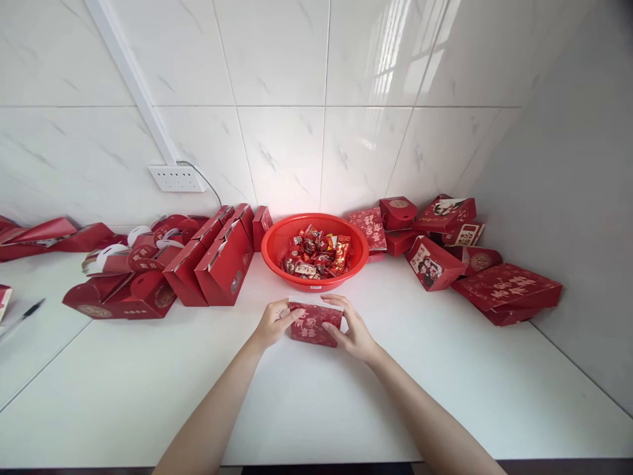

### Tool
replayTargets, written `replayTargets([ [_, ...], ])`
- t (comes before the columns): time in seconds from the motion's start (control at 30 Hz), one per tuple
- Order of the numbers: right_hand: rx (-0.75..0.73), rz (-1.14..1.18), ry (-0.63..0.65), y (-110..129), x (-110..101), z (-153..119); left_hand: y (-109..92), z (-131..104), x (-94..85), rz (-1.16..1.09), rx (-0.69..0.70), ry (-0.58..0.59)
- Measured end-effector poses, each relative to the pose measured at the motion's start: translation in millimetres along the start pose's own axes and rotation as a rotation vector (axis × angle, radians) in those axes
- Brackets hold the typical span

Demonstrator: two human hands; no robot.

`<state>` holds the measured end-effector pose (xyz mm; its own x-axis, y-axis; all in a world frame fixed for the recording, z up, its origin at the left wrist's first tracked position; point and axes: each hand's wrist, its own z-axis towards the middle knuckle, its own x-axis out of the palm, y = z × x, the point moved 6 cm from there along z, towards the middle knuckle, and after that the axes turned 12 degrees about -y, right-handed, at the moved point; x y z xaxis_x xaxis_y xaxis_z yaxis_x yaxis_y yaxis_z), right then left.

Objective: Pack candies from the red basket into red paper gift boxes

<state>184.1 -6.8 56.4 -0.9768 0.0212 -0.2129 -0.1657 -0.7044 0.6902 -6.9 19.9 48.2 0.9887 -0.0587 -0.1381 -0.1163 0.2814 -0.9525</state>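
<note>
1. I've got the red box approx. mid-surface L–R, just in front of the basket, well back from the front edge. Can't tell via my feed if it's resting or lifted.
2. Progress, my est.: partway. Box has its shape; pale strip along its top edge. Can't confirm if it's closed or has contents. Other boxes stand or lie on both sides; can't tell which are finished. Plenty of sweets left.
3. Orientation: printed face tilts up twd. me, pale edge twd. the surface's back edge. Long axis prob. L–R, roughly parallel to the front edge, though the face looks near square.
4. L hand: clamped on box's left side, thumb on printed face. R hand: clamped on right side, thumb on face, fingers over the pale edge.
5. Basket, nr. surface's back edge, holds wrapped sweets.
6. Farther out: upright boxes back-left, box pile twd. back-right corner, pen far left.
</note>
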Motion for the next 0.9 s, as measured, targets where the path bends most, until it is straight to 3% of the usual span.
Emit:
replayTargets([
  [0.2, -0.074, 0.032, -0.023, 10.1, -4.4, 0.5, -7.8, 0.2, 5.1, -0.010, 0.014, 0.067],
  [0.4, -0.126, -0.027, 0.001, 10.7, -6.1, 0.1, -6.0, 3.7, 10.5, -0.003, 0.028, 0.043],
  [0.6, -0.139, -0.109, 0.049, 10.0, -6.1, 0.4, -16.2, -0.9, 15.0, 0.046, 0.032, 0.033],
  [0.77, -0.162, -0.146, 0.064, 10.5, -4.2, 0.4, -36.7, 4.9, 8.5, 0.151, 0.087, -0.002],
  [0.9, -0.257, -0.311, 0.215, 16.5, 4.2, -2.2, -67.4, -2.4, -6.6, 0.381, 0.156, 0.051],
])
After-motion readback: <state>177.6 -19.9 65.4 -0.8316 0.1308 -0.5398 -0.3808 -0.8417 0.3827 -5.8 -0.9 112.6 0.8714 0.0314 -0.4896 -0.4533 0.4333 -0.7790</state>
